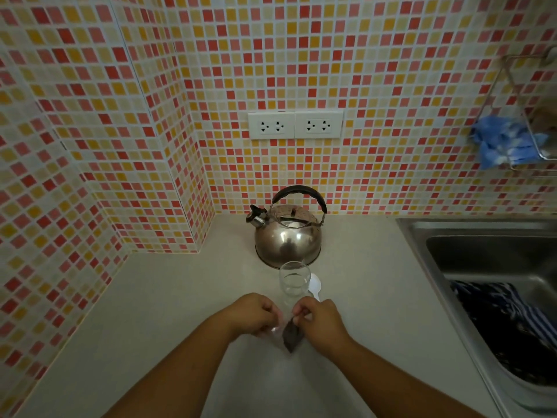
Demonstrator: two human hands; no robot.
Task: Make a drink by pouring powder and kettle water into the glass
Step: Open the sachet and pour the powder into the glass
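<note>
A small clear plastic bag of dark powder (291, 334) hangs just above the counter, pinched at its top by both hands. My left hand (251, 313) grips the bag's left top edge, and my right hand (319, 322) grips the right one. Just beyond my hands stands a clear glass (294, 283), upright and with no liquid visible inside. A steel kettle (287, 236) with a black handle sits behind the glass, its spout pointing left. A white plastic spoon (315, 286) lies to the right of the glass.
A steel sink (470, 251) with dark striped cloth in it lies to the right. A wire rack with a blue cloth (503, 143) hangs on the tiled wall at upper right. Two double sockets (295, 125) sit above the kettle. The tiled wall juts out at left.
</note>
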